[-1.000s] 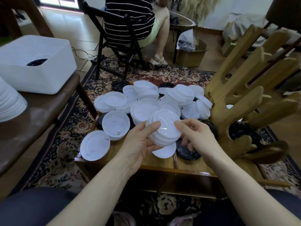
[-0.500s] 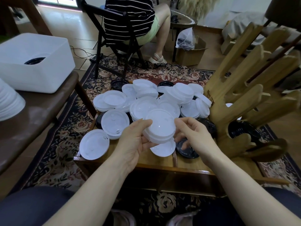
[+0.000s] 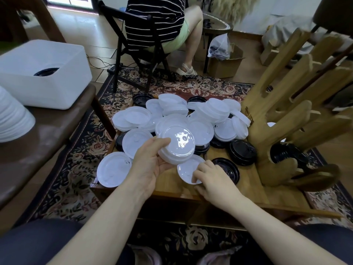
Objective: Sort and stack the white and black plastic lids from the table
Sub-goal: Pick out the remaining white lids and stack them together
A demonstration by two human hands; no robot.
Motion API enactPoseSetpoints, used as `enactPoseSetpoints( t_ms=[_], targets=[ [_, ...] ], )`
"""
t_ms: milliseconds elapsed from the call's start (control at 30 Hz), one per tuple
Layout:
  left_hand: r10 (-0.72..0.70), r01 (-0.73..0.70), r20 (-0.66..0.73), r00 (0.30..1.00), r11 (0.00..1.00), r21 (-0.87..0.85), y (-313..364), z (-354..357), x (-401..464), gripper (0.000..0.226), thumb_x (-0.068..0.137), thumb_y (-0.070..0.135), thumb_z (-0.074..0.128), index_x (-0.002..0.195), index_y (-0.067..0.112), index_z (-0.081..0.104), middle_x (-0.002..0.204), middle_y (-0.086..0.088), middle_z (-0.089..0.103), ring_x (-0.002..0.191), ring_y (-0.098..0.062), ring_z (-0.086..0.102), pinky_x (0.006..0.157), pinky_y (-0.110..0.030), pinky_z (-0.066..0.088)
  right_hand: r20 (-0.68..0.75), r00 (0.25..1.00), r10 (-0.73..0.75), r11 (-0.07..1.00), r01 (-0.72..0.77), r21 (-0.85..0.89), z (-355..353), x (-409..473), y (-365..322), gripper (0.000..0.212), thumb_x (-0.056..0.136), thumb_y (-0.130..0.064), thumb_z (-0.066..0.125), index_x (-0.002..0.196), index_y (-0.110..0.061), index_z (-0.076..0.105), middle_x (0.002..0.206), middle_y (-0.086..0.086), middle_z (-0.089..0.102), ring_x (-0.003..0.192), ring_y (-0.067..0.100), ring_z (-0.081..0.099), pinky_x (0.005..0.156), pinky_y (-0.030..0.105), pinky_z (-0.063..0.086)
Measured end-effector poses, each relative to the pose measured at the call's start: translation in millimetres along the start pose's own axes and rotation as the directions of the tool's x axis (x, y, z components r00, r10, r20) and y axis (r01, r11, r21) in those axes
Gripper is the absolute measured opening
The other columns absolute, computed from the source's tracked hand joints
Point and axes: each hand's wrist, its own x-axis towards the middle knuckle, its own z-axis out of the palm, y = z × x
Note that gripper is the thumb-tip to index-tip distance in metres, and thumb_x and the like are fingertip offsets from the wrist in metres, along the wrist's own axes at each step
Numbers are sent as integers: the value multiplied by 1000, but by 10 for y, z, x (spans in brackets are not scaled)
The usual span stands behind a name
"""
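Left hand gripping a stack of white lids, raised just above the wooden table. Right hand lowered, fingers spread on a single white lid flat at the table's near edge, beside a black lid; grasp unclear.

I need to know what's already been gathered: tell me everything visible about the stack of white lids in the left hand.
The stack of white lids is several round, thin, glossy plastic lids nested together, tilted toward the camera, with glare on the top lid's flat centre. The left hand holds it above the table: thumb on the top face, fingers beneath. The right hand is off it, touching a single white lid on the table below.
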Motion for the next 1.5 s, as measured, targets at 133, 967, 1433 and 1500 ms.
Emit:
enactPoseSetpoints(
  t_ms=[133, 967, 1433, 1500],
  targets=[
    [-6, 6, -3, 1000, 1000, -27, 22, -9, 5, 9, 93, 11, 60, 101, 12, 65, 108, -12, 70, 96, -29, 67, 97, -54, 52, -6, 995, 104, 978, -102, 183, -139, -2, 38, 6, 86, -22, 70, 89, -20, 65, 90, -8, 56, 91, 16, 46, 74, 29, 36],
    [36, -35, 19, 999, 998, -50, -15, 61, -15, 37, 92, 5, 60, 119, 31, 66, 124, -6, 69, 94, -24, 70, 82, -40, 60, 315, 851, 420, -418, -127, 900, -1070, 50, 214, 40, 85, -13, 55, 124, -4, 58, 97, 8, 67, 77, 17, 62, 60, 23, 55],
    [60, -51, 118, 991, 996, -79, -66, 115, 7, 36, 94, 10, 58, 126, 25, 64, 107, 0, 74, 88, -20, 71, 67, -32, 62, 228, 883, 411, -20, -242, 970, -1038, 67, -5, 68, 68, -20, 73, 132, -16, 52, 93, 5, 68, 73, 12, 66, 52, 22, 49],
    [55, -46, 114, 992, 995, -87, -70, 112, 13, 33, 97, 13, 55, 127, 23, 64, 109, 0, 74, 87, -18, 72, 63, -30, 61, 218, 877, 428, 17, -249, 968, -1034, 71, -21, 68, 67, -24, 74, 131, -17, 52, 94, 6, 67, 71, 13, 65, 52, 21, 48]
  ],
)
